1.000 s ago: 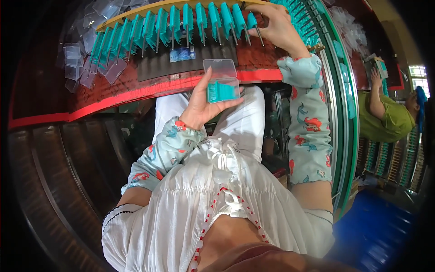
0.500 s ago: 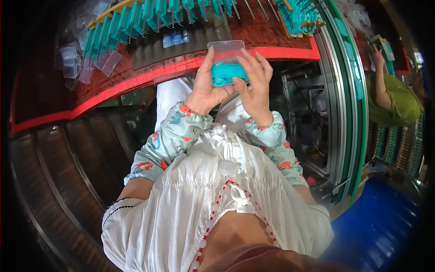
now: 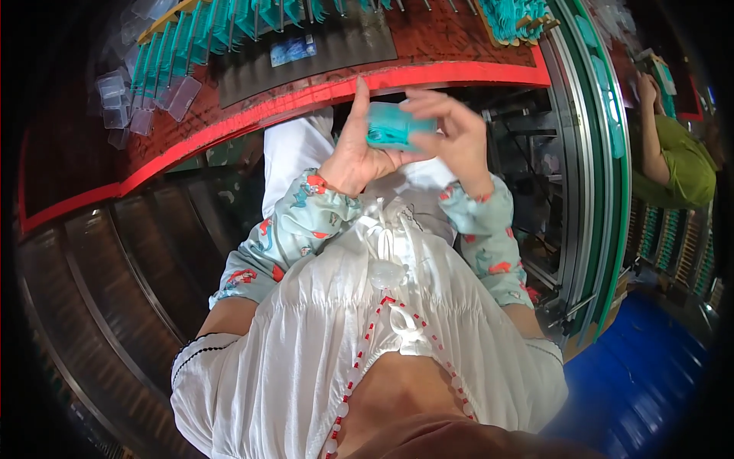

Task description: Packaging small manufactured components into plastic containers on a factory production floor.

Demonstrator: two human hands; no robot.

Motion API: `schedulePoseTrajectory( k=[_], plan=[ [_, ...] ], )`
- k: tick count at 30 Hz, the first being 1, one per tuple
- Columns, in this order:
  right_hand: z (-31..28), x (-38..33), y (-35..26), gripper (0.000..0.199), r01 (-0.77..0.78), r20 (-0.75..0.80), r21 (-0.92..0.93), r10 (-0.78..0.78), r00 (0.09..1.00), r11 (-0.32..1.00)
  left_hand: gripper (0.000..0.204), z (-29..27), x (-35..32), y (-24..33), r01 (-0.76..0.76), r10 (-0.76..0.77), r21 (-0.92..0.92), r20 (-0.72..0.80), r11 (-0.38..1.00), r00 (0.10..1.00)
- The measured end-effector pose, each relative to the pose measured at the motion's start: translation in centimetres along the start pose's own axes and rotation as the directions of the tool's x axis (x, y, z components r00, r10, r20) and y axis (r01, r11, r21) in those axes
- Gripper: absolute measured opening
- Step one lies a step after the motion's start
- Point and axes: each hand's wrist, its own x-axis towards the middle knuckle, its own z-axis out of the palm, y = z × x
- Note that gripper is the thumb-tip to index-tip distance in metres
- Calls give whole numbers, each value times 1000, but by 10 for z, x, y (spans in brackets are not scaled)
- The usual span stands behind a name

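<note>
A small clear plastic box, packed with thin teal plastic pieces, is held over my lap just below the table's front edge. Its lid looks closed, though motion smears the box. My left hand is closed around its left side and underside, with the thumb upright along the edge. At the box's right end, the bent fingers and thumb of my right hand are on either side of it. Those fingers are blurred and hide that end. Patterned light-blue sleeve covers wrap both forearms.
On the dark red table, a rack holds rows of teal pieces. Empty clear boxes lie at its left. A teal bundle stands at the back right. A green-edged metal frame separates me from another person.
The clear lid, raised behind the box before, now looks folded down over the teal pieces. The box and my right hand have shifted to the right.
</note>
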Motion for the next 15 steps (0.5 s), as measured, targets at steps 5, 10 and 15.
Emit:
schedulePoseTrajectory(
  k=[5,10,15],
  plan=[
    [6,-12,-11,28,32,0,-196,-33,999,980,77,-4,-10,3,34,-31,-26,84,999,996],
    [18,-12,-1,18,87,-92,-125,-99,991,988,65,-23,-3,13,79,-83,30,173,996,981],
    [20,-12,-7,19,-73,-344,248,158,926,966,45,-24,-11,25,-588,540,806,465,69,701]
  ],
)
